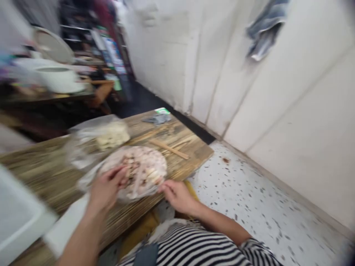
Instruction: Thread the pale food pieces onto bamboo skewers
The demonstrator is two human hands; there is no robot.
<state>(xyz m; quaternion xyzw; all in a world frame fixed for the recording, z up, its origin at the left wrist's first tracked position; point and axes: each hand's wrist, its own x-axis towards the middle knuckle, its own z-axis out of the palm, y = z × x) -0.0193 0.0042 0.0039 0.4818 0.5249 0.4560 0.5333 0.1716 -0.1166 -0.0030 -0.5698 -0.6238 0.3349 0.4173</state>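
Observation:
A round plate-like heap of small pale and brown pieces [146, 159], with clear plastic about it, lies near the front edge of the wooden table. Over its left side my left hand [109, 184] is closed, thumb and fingertips together at the brown pieces; blur hides what is between them. My right hand [174, 194] is closed at the heap's lower right edge, beside the plastic, and what its fingertips pinch cannot be made out. Just behind the heap sits a clear plastic bag [83, 146] with pale yellowish pieces [112, 135].
A flat wooden stick [169, 149] and a crumpled grey cloth-like item [158, 118] lie on the wooden table [191, 144]. A white foam box [22, 218] stands at the left. Beyond is a cluttered table with a white pot [59, 79]. A pale wall [277, 111] rises at the right.

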